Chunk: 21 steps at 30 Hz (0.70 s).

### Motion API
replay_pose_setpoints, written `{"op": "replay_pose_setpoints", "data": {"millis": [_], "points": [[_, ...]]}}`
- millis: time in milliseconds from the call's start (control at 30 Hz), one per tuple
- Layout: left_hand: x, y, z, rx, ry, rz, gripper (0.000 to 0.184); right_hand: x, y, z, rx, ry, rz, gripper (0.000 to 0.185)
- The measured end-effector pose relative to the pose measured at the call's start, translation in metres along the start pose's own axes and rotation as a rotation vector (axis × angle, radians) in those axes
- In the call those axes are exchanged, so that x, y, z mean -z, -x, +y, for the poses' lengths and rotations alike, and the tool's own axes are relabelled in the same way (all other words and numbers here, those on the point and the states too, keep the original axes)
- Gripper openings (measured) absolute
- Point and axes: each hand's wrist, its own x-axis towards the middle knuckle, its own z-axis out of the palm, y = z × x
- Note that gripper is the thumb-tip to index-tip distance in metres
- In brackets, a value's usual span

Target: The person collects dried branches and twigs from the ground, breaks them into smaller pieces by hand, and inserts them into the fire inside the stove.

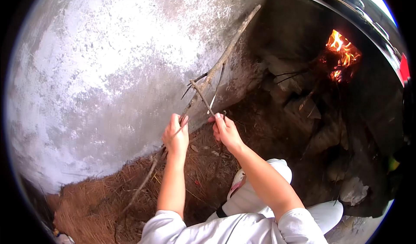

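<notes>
A long, forked dry branch (224,54) slants up and to the right in front of the pale wall. My left hand (176,135) is closed round its lower part. Just to the right, my right hand (225,129) pinches a thin side twig (202,96) that crosses the branch. The two hands are close together but apart. A thinner bent stick (143,185) runs from below my left hand down to the straw-covered floor. Parts of both hands' fingers are hidden behind the wood.
Flames (342,55) burn in the opening of a dark stove (294,23) at the upper right. Stones and sticks lie below it. A rough whitish wall (108,71) fills the left. Dry straw (95,205) covers the floor by my legs.
</notes>
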Motion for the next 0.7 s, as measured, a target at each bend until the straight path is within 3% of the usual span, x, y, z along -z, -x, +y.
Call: {"op": "replay_pose_setpoints", "data": {"millis": [67,133,200,400,467,533,600,633,700], "points": [[-0.002,0.000,-0.017,-0.037,-0.009,0.003,0.023,0.007,-0.012,0.026,0.353,0.368,0.230,0.033],[0.005,-0.002,-0.025,-0.074,-0.018,0.008,0.023,0.015,-0.013,0.023,0.462,0.509,0.384,0.030],[0.012,-0.005,-0.028,-0.111,-0.025,0.006,0.024,0.025,-0.010,0.012,0.467,0.475,0.505,0.031],[0.005,-0.006,-0.016,-0.146,-0.109,-0.146,0.030,0.038,0.039,-0.087,0.584,0.339,0.548,0.041],[-0.001,-0.003,-0.008,-0.168,-0.106,-0.150,0.030,0.052,0.055,-0.106,0.824,0.427,0.543,0.043],[-0.006,0.000,0.002,-0.197,-0.058,-0.249,0.029,0.064,0.069,-0.118,0.878,0.611,0.578,0.049],[-0.009,-0.002,0.014,-0.174,-0.082,-0.301,0.028,0.076,0.084,-0.121,0.720,0.687,0.533,0.052],[-0.012,-0.003,0.016,-0.211,-0.055,-0.325,0.027,0.068,0.089,-0.118,0.599,0.651,0.617,0.051],[-0.013,-0.004,0.023,-0.250,-0.044,-0.367,0.028,0.076,0.086,-0.101,0.606,0.724,0.529,0.042]]}}
